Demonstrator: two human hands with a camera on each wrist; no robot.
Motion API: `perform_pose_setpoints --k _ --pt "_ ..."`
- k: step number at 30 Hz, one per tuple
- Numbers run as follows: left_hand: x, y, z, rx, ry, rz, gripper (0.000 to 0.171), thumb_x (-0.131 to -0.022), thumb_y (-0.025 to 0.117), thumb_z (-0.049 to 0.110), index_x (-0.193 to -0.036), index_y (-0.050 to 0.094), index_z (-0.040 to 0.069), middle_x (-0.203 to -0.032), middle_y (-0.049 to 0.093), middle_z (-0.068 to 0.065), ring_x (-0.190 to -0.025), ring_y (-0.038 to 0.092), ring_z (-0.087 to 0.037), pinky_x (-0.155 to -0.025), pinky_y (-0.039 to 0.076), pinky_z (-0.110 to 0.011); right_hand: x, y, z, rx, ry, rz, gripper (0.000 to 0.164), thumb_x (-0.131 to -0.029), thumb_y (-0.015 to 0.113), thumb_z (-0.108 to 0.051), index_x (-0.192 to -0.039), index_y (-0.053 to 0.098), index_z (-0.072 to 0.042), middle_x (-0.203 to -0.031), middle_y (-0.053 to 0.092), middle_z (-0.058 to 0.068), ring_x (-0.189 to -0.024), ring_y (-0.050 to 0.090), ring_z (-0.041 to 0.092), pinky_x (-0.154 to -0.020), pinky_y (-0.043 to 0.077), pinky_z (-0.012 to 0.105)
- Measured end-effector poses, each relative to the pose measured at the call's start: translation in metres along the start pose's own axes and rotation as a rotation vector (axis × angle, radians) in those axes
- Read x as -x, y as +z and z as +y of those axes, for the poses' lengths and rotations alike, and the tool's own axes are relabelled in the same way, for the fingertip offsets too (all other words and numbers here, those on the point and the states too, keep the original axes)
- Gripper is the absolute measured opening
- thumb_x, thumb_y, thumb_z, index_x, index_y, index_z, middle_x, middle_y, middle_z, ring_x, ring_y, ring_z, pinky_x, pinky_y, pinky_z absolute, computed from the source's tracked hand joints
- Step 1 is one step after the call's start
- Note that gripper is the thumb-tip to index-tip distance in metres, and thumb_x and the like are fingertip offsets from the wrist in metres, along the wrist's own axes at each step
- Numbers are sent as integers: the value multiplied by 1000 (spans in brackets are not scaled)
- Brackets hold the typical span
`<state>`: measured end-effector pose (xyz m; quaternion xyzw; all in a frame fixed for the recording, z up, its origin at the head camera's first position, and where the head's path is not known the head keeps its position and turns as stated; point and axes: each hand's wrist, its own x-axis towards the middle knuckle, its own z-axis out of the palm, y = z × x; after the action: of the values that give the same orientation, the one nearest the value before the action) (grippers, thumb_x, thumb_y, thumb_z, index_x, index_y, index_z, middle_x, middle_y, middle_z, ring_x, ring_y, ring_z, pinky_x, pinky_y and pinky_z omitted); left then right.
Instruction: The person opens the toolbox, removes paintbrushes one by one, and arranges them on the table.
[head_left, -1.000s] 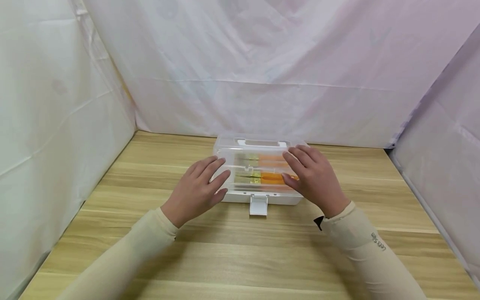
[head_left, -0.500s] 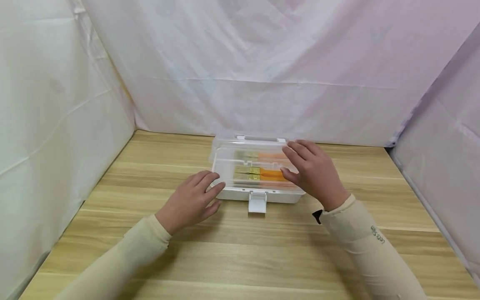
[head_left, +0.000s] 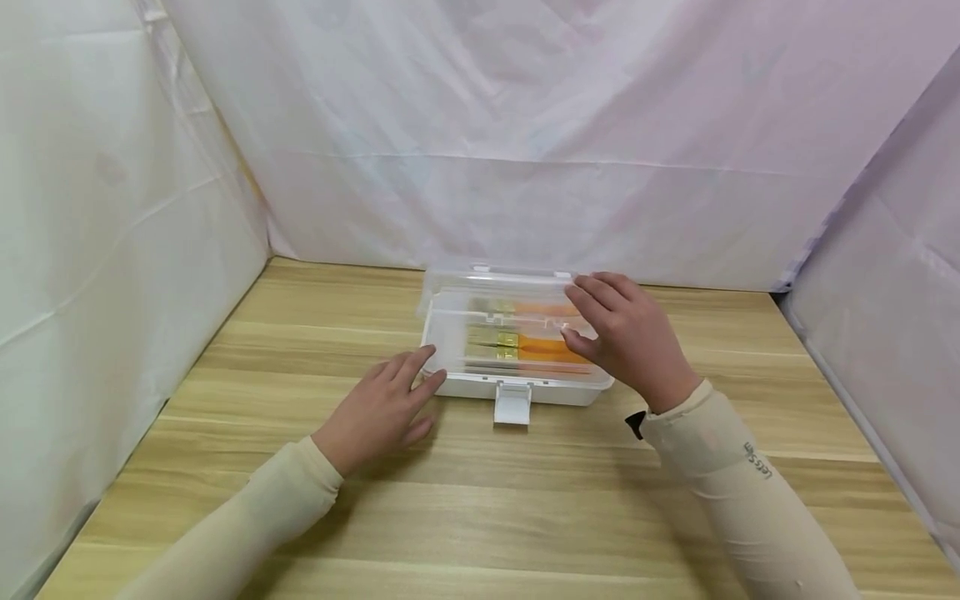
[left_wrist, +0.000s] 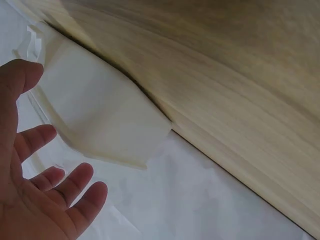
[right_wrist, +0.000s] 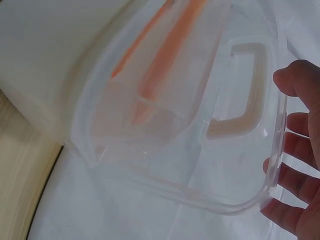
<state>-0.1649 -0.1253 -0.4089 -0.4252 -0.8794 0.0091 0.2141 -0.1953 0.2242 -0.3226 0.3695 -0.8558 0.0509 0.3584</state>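
A white plastic case (head_left: 457,387) sits near the back of the table, its front latch (head_left: 512,406) hanging down. Its clear lid (head_left: 435,282) is tilted up and back, with a white handle (right_wrist: 240,120) on it. Through the clear plastic show several paintbrushes with orange handles (head_left: 551,348) and gold ferrules. My right hand (head_left: 633,342) is at the lid's right side; in the right wrist view its fairly straight fingers touch the lid's rim (right_wrist: 276,165). My left hand (head_left: 382,412) has its fingers loosely extended, fingertips right at the case's front left corner.
The case rests on a wood-grain table (head_left: 480,508). Pale cloth drapes hang behind it (head_left: 480,200) and along both sides, with the back drape close behind the lid.
The lid has tilted further back. My right hand has moved slightly up and back with it, while my left hand has dropped from the lid toward the case's front left corner.
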Motion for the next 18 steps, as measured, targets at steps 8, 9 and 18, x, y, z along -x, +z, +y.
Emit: perform_pose_setpoints --k 8,9,18 --pt "2 5 1 55 -23 -7 59 -86 73 40 -132 59 6 -156 27 -24 -120 53 -39 -87 53 -48 -3 -1 6 -29 17 -8 50 -72 84 -15 -114 69 8 -114 69 23 -105 62 41 -92 51 50" --pt "3 5 1 64 -25 -4 60 -86 73 40 -132 59 6 -157 26 -25 -120 53 -39 -88 53 -48 -4 -1 7 -41 23 -10 50 -72 85 -15 -114 69 8 -114 68 23 -106 62 41 -93 51 50" --pt "-3 3 3 112 -35 14 58 -85 75 41 -124 59 1 -158 21 -27 -115 60 -37 -86 54 -44 -12 -2 19 -105 61 3 47 -73 85 -15 -112 71 7 -115 69 21 -108 62 39 -90 52 51"
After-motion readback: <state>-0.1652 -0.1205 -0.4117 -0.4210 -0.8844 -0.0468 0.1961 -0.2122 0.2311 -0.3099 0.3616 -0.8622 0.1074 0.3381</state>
